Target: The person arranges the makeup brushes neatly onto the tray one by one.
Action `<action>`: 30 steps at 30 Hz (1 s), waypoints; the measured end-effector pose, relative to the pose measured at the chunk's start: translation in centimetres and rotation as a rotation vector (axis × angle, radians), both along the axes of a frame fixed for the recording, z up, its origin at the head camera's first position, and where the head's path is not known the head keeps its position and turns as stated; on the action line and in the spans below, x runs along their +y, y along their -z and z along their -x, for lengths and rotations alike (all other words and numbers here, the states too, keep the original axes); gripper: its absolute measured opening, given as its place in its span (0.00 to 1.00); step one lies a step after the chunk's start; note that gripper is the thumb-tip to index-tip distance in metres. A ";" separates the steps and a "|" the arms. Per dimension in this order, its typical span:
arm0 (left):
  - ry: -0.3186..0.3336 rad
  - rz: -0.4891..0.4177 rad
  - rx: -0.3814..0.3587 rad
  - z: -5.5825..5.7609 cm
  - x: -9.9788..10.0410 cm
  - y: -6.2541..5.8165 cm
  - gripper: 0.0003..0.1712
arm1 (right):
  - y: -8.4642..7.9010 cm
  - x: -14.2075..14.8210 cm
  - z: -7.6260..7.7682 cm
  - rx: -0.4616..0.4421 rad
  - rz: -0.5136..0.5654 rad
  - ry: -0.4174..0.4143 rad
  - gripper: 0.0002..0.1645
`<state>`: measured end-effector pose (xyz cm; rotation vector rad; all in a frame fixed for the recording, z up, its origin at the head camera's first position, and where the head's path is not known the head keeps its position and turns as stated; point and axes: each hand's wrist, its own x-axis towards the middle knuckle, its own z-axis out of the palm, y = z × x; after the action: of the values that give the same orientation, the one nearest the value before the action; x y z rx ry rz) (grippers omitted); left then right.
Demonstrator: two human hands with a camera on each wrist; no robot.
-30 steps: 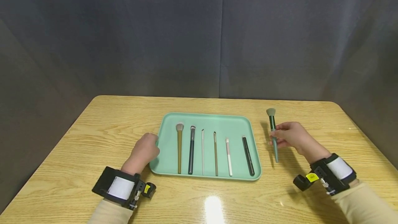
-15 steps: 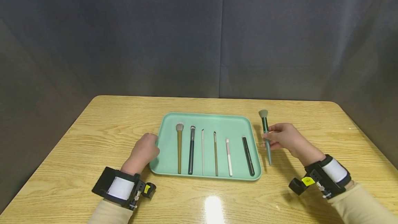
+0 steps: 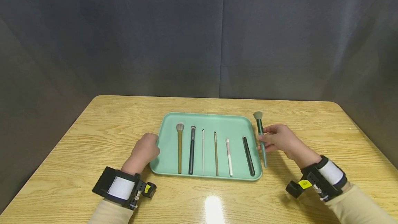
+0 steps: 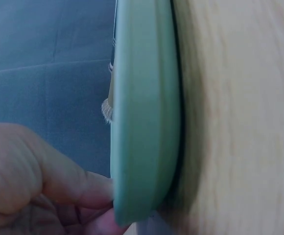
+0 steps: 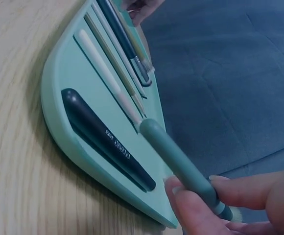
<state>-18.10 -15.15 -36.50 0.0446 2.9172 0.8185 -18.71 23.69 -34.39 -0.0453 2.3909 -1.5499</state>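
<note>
My right hand (image 3: 280, 139) pinches a green makeup brush (image 3: 260, 132) by its handle, bristles pointing away, just over the right edge of a mint green tray (image 3: 217, 122). In the right wrist view the handle of that makeup brush (image 5: 176, 156) slants above the tray, between thumb and fingertips. At the tray's left side, my left hand (image 3: 145, 150) grips the rim. The left wrist view shows the thumb of that left hand (image 4: 68, 181) pinching the tray wall (image 4: 139, 122) near a corner. Nearest the right hand lies a short black brush (image 3: 248, 155) inside the tray.
Lying side by side in the tray are a tan-handled brush (image 3: 179, 148), a dark blue brush (image 3: 191, 150), a thin white one (image 3: 203, 152), a thin brown one (image 3: 216, 154) and a pink-and-white one (image 3: 229, 157). The wooden table (image 3: 93, 137) meets a dark curtain (image 3: 155, 44) behind.
The right hand has carried the green makeup brush leftward, from the table on the right to the tray's right edge. The left hand has stayed on the rim.
</note>
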 end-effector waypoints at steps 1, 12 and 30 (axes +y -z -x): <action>0.001 -0.002 0.000 0.0 0.0 0.0 0.08 | 0.0 -0.1 0.0 -0.004 0.005 -0.003 0.22; 0.006 -0.006 0.011 -0.1 -0.1 0.0 0.06 | 0.5 -1.6 -0.3 -0.026 -0.003 0.002 0.24; 0.001 -0.005 -0.003 0.0 -0.1 -0.1 0.08 | 0.9 -3.0 -0.8 -0.054 0.018 0.005 0.29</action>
<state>-18.14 -15.21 -36.40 0.0457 2.9124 0.8258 -17.88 20.69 -35.30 -0.0012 2.3372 -1.5555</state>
